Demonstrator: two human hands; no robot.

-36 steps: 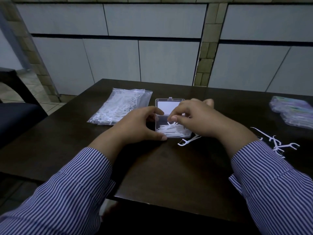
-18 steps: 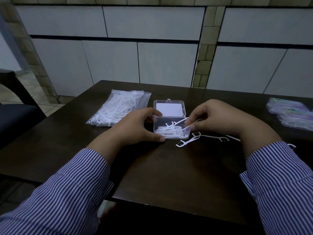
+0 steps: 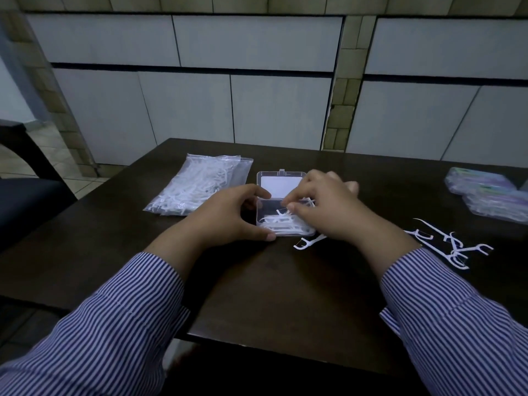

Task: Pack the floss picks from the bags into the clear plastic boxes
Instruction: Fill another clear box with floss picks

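Dark wood table (image 3: 285,295) stands before pale tiled walls, with a bag of floss picks (image 3: 197,190) lying left of the open clear plastic box (image 3: 281,215). The left hand (image 3: 228,215) grips the box's left side, thumb along its near edge. The right hand (image 3: 323,210) pinches a floss pick (image 3: 307,202) over the box; loose picks (image 3: 445,244) lie to the right.

1. The scene is seen from one head-worn camera, aimed forward and down.
2. The desk (image 3: 285,295) is viewed closely, from over its near edge.
3. A panelled wall (image 3: 257,81) is faced beyond the far edge.
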